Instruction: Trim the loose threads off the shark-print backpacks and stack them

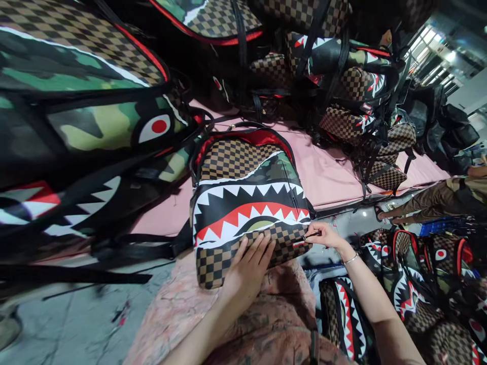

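Note:
A backpack (236, 162) with brown check, camouflage and a printed shark mouth lies in front of me on the pink table edge. Its top gapes, showing a red lining. My left hand (249, 263) rests flat on the checked lower part, fingers stretched out. At the lower right edge my right hand (324, 236) is closed in a pinch. A thin dark piece pokes out from its fingertips beside a small red and white label (299, 244); what it is I cannot make out.
Large similar backpacks (95, 121) crowd the left. More bags (342, 121) are piled along the pink tabletop (323, 177) behind. Bags (414, 279) also fill the lower right. A person's legs (426, 203) show at the right. Straps (114, 276) trail off the left edge.

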Tool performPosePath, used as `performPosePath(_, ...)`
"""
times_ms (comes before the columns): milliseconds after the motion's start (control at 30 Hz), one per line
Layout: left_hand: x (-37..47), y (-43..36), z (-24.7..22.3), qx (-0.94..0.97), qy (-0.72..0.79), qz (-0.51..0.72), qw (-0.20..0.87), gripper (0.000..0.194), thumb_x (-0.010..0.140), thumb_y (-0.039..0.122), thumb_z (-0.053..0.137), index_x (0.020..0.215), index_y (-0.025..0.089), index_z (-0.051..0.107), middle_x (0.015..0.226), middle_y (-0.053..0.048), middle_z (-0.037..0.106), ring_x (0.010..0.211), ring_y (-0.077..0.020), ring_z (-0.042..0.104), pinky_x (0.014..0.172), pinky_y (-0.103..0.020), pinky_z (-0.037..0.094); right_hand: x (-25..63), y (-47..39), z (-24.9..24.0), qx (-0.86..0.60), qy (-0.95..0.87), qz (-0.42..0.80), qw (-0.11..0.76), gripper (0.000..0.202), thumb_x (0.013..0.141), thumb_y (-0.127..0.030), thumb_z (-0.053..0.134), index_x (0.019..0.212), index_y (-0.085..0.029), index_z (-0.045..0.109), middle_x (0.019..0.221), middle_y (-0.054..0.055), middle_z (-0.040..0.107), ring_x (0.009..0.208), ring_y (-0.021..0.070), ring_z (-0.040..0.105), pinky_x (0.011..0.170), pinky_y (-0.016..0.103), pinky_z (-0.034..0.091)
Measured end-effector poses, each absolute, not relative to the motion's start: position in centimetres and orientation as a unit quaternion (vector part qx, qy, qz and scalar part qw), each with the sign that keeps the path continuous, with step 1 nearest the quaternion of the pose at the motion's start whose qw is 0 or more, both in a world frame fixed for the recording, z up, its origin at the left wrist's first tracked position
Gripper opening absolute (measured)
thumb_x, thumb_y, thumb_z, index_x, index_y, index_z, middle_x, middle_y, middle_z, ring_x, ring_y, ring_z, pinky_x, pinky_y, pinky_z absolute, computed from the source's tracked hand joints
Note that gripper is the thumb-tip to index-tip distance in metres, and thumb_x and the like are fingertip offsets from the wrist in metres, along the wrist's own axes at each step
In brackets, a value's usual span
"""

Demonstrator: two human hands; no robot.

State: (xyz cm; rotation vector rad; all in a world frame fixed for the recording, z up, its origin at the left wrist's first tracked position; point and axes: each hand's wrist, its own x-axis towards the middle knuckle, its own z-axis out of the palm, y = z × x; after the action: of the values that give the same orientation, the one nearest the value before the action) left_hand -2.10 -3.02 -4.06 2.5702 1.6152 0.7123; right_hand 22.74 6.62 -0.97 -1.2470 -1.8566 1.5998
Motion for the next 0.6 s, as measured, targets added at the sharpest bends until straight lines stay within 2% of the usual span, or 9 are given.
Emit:
performPosePath(233, -3.2, -3.0, -5.2, 0.845, 0.485, 0.222, -0.026, 0.046, 0.08, 0.01, 0.031, 0.119, 0.014, 0.055, 0.126, -0.011, 0.055, 0.117, -0.0235, 0.048, 0.103, -0.042, 0.028, 22.6, 5.8, -1.1, -0.453, -0.654, 0.557, 0.237, 0.026, 0.065, -0.037, 0.072, 0.07, -0.017, 0.057, 0.066, -0.001, 0.06, 0.058, 0.0103, 0.054, 0.057, 0.022, 0.041)
performPosePath(433, -5.7, -4.9, -6.4, 0.841, 0.48, 0.25, -0.004, 0.05, 0.076, 0.009, 0.031, 0.12, 0.015, 0.055, 0.122, -0.01, 0.059, 0.118, -0.0218, 0.048, 0.102, -0.041, 0.032, 21.7, 6.3, -2.0, -0.503, -0.629, 0.48, 0.347, 0.026, 0.076, -0.044, 0.059, 0.076, -0.019, 0.054, 0.056, -0.005, 0.054, 0.049, 0.0093, 0.049, 0.05, 0.021, 0.039)
performPosePath(600, -7.3, -6.9, -6.6, 0.853, 0.46, 0.247, 0.006, 0.049, 0.074, 0.007, 0.034, 0.115, 0.017, 0.058, 0.115, -0.007, 0.063, 0.113, -0.0206, 0.053, 0.099, -0.037, 0.036, 19.6, 10.0, -1.9, -0.53, -0.641, 0.387, 0.398, 0.022, 0.074, -0.039, 0.061, 0.083, -0.019, 0.058, 0.078, 0.002, 0.063, 0.071, 0.0148, 0.058, 0.066, 0.027, 0.045)
